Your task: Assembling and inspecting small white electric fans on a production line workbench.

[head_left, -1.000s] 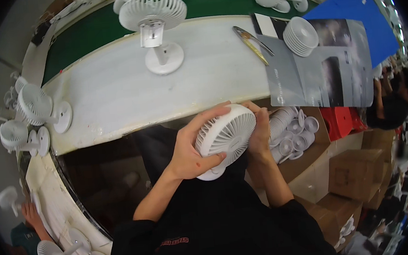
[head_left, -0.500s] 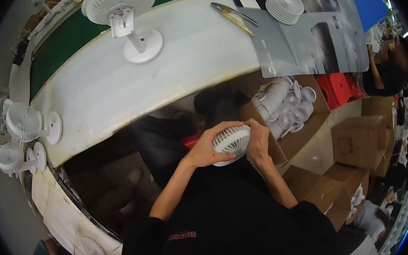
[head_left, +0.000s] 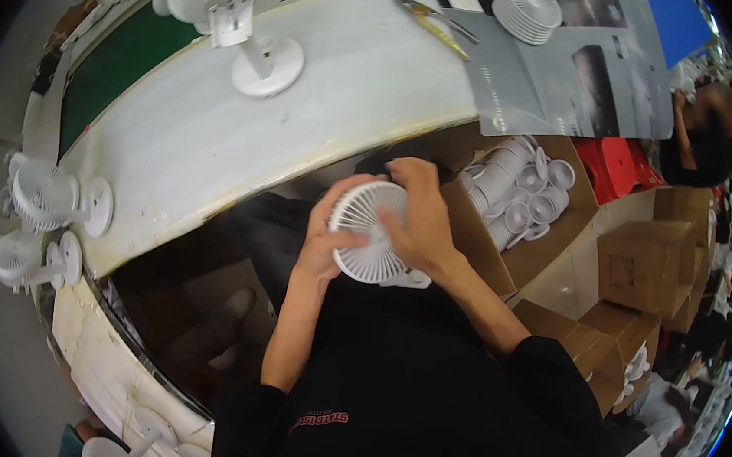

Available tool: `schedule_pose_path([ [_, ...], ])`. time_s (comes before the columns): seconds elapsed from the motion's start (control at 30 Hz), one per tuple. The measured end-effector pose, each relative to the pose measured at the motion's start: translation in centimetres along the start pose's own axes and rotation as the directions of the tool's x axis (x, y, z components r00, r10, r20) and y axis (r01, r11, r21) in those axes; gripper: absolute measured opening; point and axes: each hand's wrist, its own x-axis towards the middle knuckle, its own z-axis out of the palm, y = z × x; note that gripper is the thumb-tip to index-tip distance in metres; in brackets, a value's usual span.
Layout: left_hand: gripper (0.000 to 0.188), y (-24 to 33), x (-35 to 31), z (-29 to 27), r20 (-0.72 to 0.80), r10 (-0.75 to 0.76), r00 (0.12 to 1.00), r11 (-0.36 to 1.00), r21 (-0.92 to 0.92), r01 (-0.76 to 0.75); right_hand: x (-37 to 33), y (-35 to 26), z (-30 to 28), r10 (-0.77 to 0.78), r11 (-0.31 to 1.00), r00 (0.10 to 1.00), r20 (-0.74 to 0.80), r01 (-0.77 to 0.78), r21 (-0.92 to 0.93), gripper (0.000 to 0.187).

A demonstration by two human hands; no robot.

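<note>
A round white fan head [head_left: 365, 259] with a ribbed grille is held over my lap, its grille turned up toward me. My left hand [head_left: 320, 243] grips its left rim, the thumb lying across the grille. My right hand [head_left: 427, 227] is at its right side, thumb over the grille near the middle; motion blurs this hand somewhat. A small white tab shows at the fan head's lower right edge. The fingers behind the fan head are hidden.
Ahead, a white worktable [head_left: 176, 149] carries a standing fan [head_left: 268, 67], pliers [head_left: 437, 26] and a stack of white round covers [head_left: 526, 10] on a grey printed sheet [head_left: 516, 98]. A cardboard box [head_left: 483, 257] of white round parts stands right. More fans [head_left: 45, 197] stand left.
The fan head has turned from edge-on to grille-up and shifted slightly left and nearer the table. My right hand's thumb has come over the grille. The view has tilted a little.
</note>
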Motion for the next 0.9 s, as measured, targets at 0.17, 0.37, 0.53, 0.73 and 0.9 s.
schedule_pose_path([
  [0.17, 0.083, -1.0, -3.3, -3.1, -0.218, -0.004, 0.976, 0.905, -0.416, -0.09, 0.4, -2.2, 1.3, -0.44, 0.804, 0.728, 0.526, 0.58, -0.13, 0.104],
  [0.37, 0.077, -2.8, -3.7, -4.4, -0.255, 0.009, 0.967, 0.842, -0.52, -0.145, 0.7, -1.5, 3.6, -0.393, 0.82, 0.737, 0.549, 0.552, -0.154, 0.101],
  [0.53, 0.069, -3.4, -3.8, -4.7, -0.262, 0.028, 0.965, 0.858, -0.489, -0.158, -1.4, -1.8, 5.0, -0.28, 0.863, 0.849, 0.448, 0.427, -0.271, 0.091],
  [0.73, 0.07, -4.6, -4.7, -2.7, -0.374, -0.034, 0.927, 0.914, -0.387, -0.123, -3.2, -1.5, 3.9, -0.22, 0.92, 0.877, 0.426, 0.332, -0.208, 0.092],
  [0.9, 0.077, -4.1, -4.7, -1.8, -0.355, -0.031, 0.934, 0.921, -0.373, -0.111, -3.8, -1.6, 3.3, -0.219, 0.915, 0.898, 0.382, 0.325, -0.239, 0.091],
])
